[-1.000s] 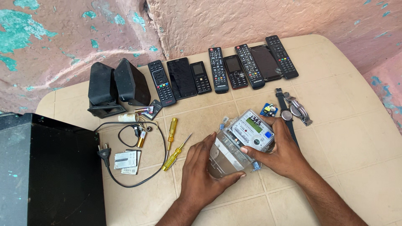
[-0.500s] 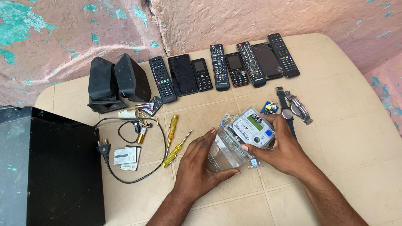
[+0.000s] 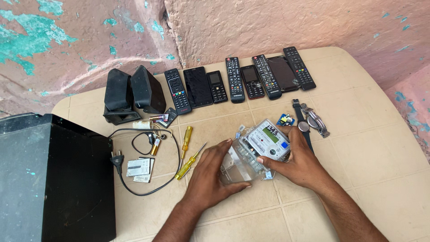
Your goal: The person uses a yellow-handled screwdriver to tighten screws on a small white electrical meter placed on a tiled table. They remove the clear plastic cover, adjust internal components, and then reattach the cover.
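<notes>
Both hands grip an electricity meter (image 3: 262,148) near the middle of the cream table (image 3: 367,148), a little toward its front edge. The left hand (image 3: 212,172) is closed around the clear plastic base at the near-left end, fingers curled over its top; the right hand (image 3: 298,163) clasps the grey-white face end, thumb pressed on the lower front. The meter is a boxy block whose long axis runs diagonally from near-left to far-right, its face with a small green display tilted up toward the camera. The table top is smooth and moulded in a tile-like grid. Along the far edge lies a row of black remote controls and phones (image 3: 237,80), long axes pointing at the rough pink wall (image 3: 268,22). Two black wedge-shaped speakers (image 3: 130,94) stand at the far-left corner, a large black box (image 3: 49,179) off the left edge. Two yellow-handled screwdrivers (image 3: 187,152) lie left of the hands, wristwatches (image 3: 309,123) beyond the right hand.
</notes>
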